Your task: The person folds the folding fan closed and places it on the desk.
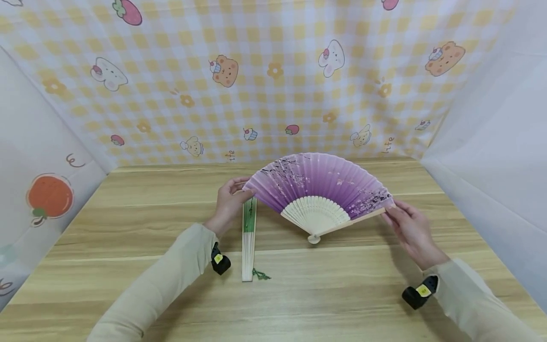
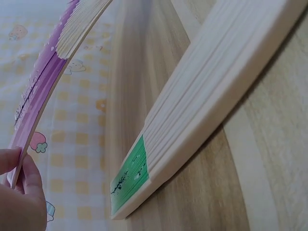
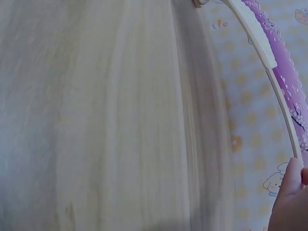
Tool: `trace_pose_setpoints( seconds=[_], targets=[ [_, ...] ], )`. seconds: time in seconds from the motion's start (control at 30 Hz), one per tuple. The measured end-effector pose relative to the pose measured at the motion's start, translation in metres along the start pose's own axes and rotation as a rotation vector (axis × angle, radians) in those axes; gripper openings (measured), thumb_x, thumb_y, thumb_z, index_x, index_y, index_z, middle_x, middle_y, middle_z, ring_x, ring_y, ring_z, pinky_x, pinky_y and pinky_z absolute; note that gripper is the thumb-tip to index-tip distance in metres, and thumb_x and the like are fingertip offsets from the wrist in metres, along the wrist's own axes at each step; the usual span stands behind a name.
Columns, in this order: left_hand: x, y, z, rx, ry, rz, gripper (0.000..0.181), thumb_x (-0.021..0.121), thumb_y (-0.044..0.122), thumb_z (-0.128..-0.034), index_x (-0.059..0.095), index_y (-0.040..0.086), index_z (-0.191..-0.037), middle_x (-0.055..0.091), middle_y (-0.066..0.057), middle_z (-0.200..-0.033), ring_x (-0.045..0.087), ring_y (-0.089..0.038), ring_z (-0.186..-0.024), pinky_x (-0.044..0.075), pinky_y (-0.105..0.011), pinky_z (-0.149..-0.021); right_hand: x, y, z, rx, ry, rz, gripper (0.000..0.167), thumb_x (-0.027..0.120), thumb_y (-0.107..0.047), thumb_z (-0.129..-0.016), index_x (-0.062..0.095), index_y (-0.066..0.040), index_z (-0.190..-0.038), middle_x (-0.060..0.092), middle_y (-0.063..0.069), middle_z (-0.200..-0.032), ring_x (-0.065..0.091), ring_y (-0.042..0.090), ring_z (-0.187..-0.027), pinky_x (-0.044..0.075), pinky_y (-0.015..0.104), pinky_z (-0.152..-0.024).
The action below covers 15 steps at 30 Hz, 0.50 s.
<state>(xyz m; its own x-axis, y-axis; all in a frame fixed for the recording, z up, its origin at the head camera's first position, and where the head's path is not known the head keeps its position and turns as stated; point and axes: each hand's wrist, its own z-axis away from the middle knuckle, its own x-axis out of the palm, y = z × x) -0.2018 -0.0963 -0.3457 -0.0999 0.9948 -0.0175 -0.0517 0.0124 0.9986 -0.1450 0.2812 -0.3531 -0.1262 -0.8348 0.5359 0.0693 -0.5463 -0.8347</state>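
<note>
Spreading and displaying the purple fan (image 1: 318, 178) seems to be the step in hand: it is standing fanned out between both hands, its pivot (image 1: 314, 239) pointing to six o'clock. The left hand (image 1: 228, 204) is pinching the nine o'clock edge, thumb and fingers clamped on it; the right hand (image 1: 412, 232) is likewise pinching the outer stick toward four o'clock. Any next move is probably calling for an even pull or a gentle fold, sparing the cloth. The closed green fan (image 1: 249, 242) is lying on the surface (image 1: 325, 294) toward eight o'clock, its tassel (image 1: 261, 274) trailing at five.
</note>
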Motion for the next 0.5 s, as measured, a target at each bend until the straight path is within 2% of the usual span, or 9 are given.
trace_pose_setpoints(
  seconds=[0.17, 0.37, 0.5],
  targets=[
    [-0.005, 0.001, -0.001, 0.013, 0.043, 0.014, 0.04, 0.064, 0.003, -0.0763, 0.051, 0.006, -0.115, 0.055, -0.008, -0.106, 0.055, -0.011, -0.079, 0.046, -0.036, -0.085, 0.007, 0.002, -0.002, -0.006, -0.025, -0.021, 0.016, 0.052, 0.008, -0.084, 0.058, -0.006, -0.09, 0.063, 0.004, -0.086, 0.063, 0.011, -0.077, 0.048, 0.02, -0.077],
    [-0.012, 0.005, -0.001, 0.016, 0.088, 0.053, 0.038, 0.066, 0.006, -0.0766, 0.053, 0.005, -0.113, 0.057, -0.004, -0.102, 0.055, -0.01, -0.083, 0.047, -0.025, -0.082, 0.018, 0.005, -0.007, -0.003, -0.038, -0.039, 0.021, 0.054, 0.006, -0.084, 0.048, -0.005, -0.101, 0.063, 0.003, -0.09, 0.062, 0.011, -0.081, 0.047, 0.02, -0.079],
    [-0.017, 0.008, -0.001, 0.017, 0.109, 0.141, 0.035, 0.065, 0.004, -0.0779, 0.053, 0.004, -0.111, 0.057, -0.002, -0.099, 0.058, -0.01, -0.083, 0.047, -0.023, -0.082, 0.027, 0.008, -0.011, -0.007, -0.038, -0.057, 0.025, 0.053, 0.007, -0.084, 0.044, -0.003, -0.104, 0.062, 0.004, -0.089, 0.062, 0.011, -0.081, 0.048, 0.021, -0.079]
  ],
)
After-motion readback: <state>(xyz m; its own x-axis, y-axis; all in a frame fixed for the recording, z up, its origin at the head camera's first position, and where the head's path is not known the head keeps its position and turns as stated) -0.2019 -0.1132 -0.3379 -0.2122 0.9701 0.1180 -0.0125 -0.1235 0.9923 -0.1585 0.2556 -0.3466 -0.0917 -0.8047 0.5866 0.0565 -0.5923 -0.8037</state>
